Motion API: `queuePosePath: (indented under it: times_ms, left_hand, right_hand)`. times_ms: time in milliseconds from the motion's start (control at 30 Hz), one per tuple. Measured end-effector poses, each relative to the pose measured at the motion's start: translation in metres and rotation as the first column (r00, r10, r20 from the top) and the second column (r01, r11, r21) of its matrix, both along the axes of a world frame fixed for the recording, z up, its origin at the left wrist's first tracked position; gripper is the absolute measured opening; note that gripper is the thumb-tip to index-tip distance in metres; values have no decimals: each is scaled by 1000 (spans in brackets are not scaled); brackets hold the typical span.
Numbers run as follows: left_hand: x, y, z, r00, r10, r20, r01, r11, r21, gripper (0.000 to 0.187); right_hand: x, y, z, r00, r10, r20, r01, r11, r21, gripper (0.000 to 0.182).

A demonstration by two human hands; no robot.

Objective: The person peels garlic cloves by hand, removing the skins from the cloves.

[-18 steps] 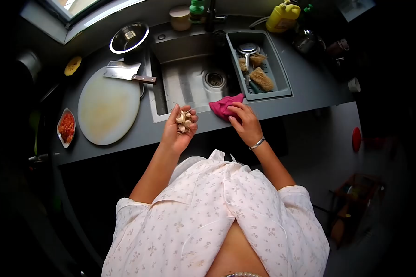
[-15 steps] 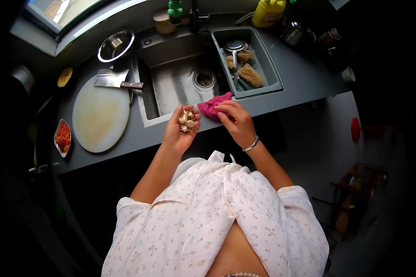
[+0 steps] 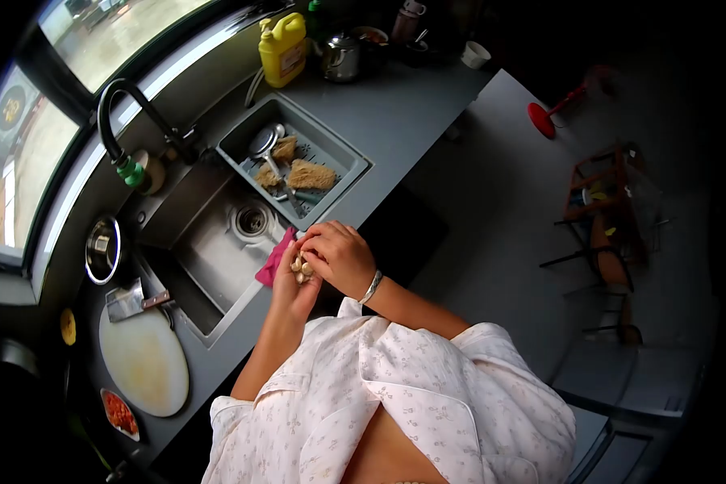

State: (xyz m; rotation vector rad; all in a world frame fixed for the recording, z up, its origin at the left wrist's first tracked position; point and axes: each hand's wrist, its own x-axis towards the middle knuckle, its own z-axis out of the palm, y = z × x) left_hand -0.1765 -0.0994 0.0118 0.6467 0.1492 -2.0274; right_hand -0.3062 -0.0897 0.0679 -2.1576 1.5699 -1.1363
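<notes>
Several garlic cloves lie cupped in my left hand, held just in front of the counter edge by the sink. Over them bends my right hand, its curled fingertips touching the cloves or the left fingers; whether it pinches a clove is hidden. A silver bracelet circles my right wrist. Directly behind my left hand, a pink cloth hangs over the front rim of the sink.
Right of the sink sits a grey basin with sponges and a ladle-like utensil. On the left are a steel bowl, a cleaver, a round cutting board and a dish of chopped red food. A black faucet arches behind.
My view has turned to the right. My right hand has moved from beside the pink cloth onto the garlic cloves in my left hand, which still holds them.
</notes>
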Motion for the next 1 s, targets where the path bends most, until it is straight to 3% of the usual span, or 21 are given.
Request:
queuePosePath:
  times_ms: [100, 300, 367, 467, 567, 767, 900, 1000]
  left_hand:
    - [-15, -17, 3, 994, -102, 34, 101, 994, 28, 19]
    - [-53, -37, 10, 972, -151, 182, 128, 983, 132, 20]
    - [-66, -45, -1, 947, -321, 6, 320, 943, -88, 22]
    - [-113, -61, 7, 954, -283, 98, 292, 952, -95, 27]
    - [-161, -73, 27, 966, -212, 151, 227, 970, -90, 27]
    - [-234, -86, 30, 971, -208, 115, 227, 955, -190, 25]
    - [-247, -82, 28, 963, -142, 231, 173, 978, -116, 22]
    - [-244, -87, 20, 969, -126, 213, 144, 987, -75, 21]
  right_hand:
    - [-15, -11, 0, 992, -75, 99, 71, 997, 37, 7]
    - [-49, -23, -4, 939, -195, 282, 188, 981, 53, 11]
    - [-71, -28, -7, 935, -194, 297, 194, 981, 28, 11]
    - [-116, -39, -11, 938, -192, 289, 205, 979, -15, 10]
    - [-168, -46, -7, 974, -113, 198, 134, 986, -100, 12]
    - [-251, -68, 3, 969, 23, 245, -6, 998, -68, 11]
    - [-271, -84, 7, 985, 169, 34, -164, 978, -132, 12]
    - [-268, -99, 1, 969, 247, -4, -245, 958, -149, 12]
